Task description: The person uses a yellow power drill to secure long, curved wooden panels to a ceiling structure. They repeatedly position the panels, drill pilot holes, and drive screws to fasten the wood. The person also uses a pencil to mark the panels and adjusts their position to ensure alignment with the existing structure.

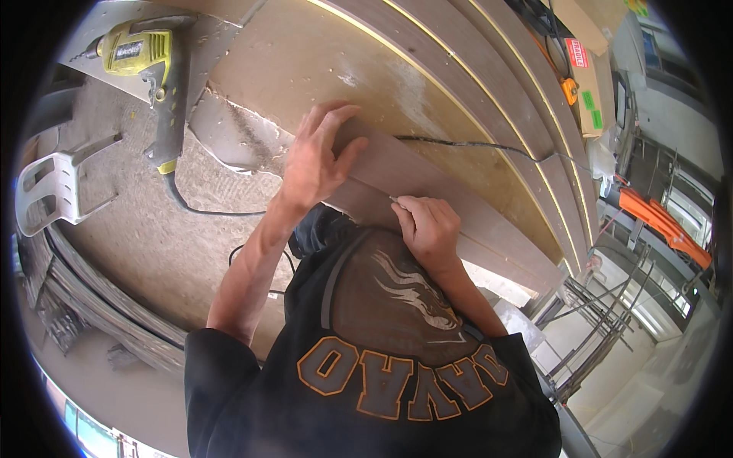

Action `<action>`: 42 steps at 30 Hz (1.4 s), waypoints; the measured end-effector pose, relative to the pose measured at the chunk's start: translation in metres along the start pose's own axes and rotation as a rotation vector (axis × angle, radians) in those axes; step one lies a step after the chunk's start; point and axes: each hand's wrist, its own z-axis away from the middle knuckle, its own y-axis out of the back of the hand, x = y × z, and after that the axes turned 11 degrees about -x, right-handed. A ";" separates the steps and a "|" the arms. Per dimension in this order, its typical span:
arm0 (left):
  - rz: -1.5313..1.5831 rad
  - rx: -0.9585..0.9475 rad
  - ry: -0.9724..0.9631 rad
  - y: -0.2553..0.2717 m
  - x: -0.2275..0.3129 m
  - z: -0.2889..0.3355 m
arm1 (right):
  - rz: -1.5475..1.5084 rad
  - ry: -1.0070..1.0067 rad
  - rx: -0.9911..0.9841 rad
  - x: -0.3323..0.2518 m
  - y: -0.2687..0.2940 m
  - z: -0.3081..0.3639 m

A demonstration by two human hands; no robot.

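A brown plank (489, 214) lies slantwise in front of me, with a long line running down its face. At its left end is my left hand (317, 156), fingers bent over the edge and thumb apart on the face. My right hand (431, 229) is closed in a pinch over the plank's near part. From its fingertips pokes the tip of a small thin thing (393, 199), too little visible to name. A yellow-green and grey power drill (141, 53) lies at the upper left, away from both hands, its bit pointing left.
Several more brown planks (477, 57) lie beyond on a worn board (305, 53). A black cord (473, 143) crosses them. A white plastic chair (57, 183) and grey metal profiles (107, 294) are at the left. Cardboard boxes (584, 80) and an orange tape measure (569, 91) sit far right.
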 end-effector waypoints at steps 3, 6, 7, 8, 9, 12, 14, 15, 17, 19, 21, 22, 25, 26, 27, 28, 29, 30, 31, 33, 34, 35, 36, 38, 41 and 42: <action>0.004 0.001 0.007 0.000 0.003 -0.002 | 0.014 0.006 0.023 0.001 0.000 0.000; 0.036 -0.017 0.011 0.002 0.003 -0.002 | 0.001 0.019 0.029 0.000 0.006 -0.003; 0.021 -0.022 0.012 0.000 0.005 -0.002 | -0.010 0.027 0.031 -0.002 0.011 -0.004; 0.001 -0.023 0.005 -0.002 0.004 -0.003 | -0.062 -0.002 0.042 -0.004 0.018 -0.003; 0.001 -0.014 -0.020 -0.001 0.004 -0.005 | -0.126 -0.018 0.045 -0.007 0.026 -0.003; -0.023 -0.029 0.007 0.002 0.008 -0.005 | -0.481 -0.171 0.148 -0.002 0.037 0.006; -0.051 -0.053 0.027 0.001 0.009 -0.008 | -0.793 -0.390 0.194 0.010 0.033 0.014; -0.079 -0.067 0.033 0.001 0.010 -0.009 | -0.874 -0.465 0.225 0.019 0.030 0.018; -0.142 -0.091 0.041 0.002 0.010 -0.013 | -1.042 -0.609 0.275 0.042 0.019 0.025; -0.191 -0.119 0.040 0.001 0.011 -0.021 | -1.104 -0.495 0.314 0.059 0.009 0.039; -0.188 -0.136 0.038 0.003 0.016 -0.025 | -1.091 -0.433 0.287 0.066 0.005 0.046; -0.172 -0.138 0.034 0.004 0.015 -0.025 | -1.051 -0.425 0.241 0.068 0.003 0.045; -0.158 -0.146 0.050 0.005 0.016 -0.026 | -1.065 -0.453 0.240 0.065 0.005 0.039; -0.153 -0.148 0.066 0.004 0.017 -0.025 | -1.091 -0.476 0.254 0.063 0.007 0.038; -0.153 -0.147 0.067 0.004 0.017 -0.026 | -1.096 -0.489 0.263 0.064 0.008 0.037; -0.152 -0.146 0.068 0.004 0.016 -0.027 | -1.101 -0.502 0.271 0.064 0.008 0.037; -0.149 -0.148 0.068 0.003 0.016 -0.027 | -1.102 -0.519 0.281 0.065 0.010 0.037; -0.142 -0.148 0.073 0.003 0.016 -0.027 | -1.087 -0.527 0.251 0.065 0.012 0.038; -0.135 -0.149 0.078 0.003 0.017 -0.027 | -1.071 -0.535 0.222 0.065 0.013 0.038; -0.133 -0.146 0.079 0.003 0.016 -0.027 | -1.052 -0.552 0.164 0.067 0.019 0.033; -0.134 -0.146 0.079 0.002 0.015 -0.026 | -1.048 -0.569 0.133 0.068 0.023 0.030; -0.131 -0.147 0.078 0.002 0.015 -0.026 | -1.041 -0.588 0.101 0.068 0.026 0.029; -0.139 -0.146 0.065 0.002 0.015 -0.027 | -0.966 -0.529 0.082 0.074 0.028 0.032; -0.154 -0.142 0.040 0.003 0.015 -0.029 | -0.815 -0.411 0.044 0.098 0.031 0.044; -0.178 -0.213 0.072 0.008 0.016 -0.029 | -0.515 -0.616 0.131 0.122 0.046 0.060; -0.229 -0.236 0.041 0.011 0.019 -0.032 | -0.413 -0.698 0.170 0.128 0.055 0.066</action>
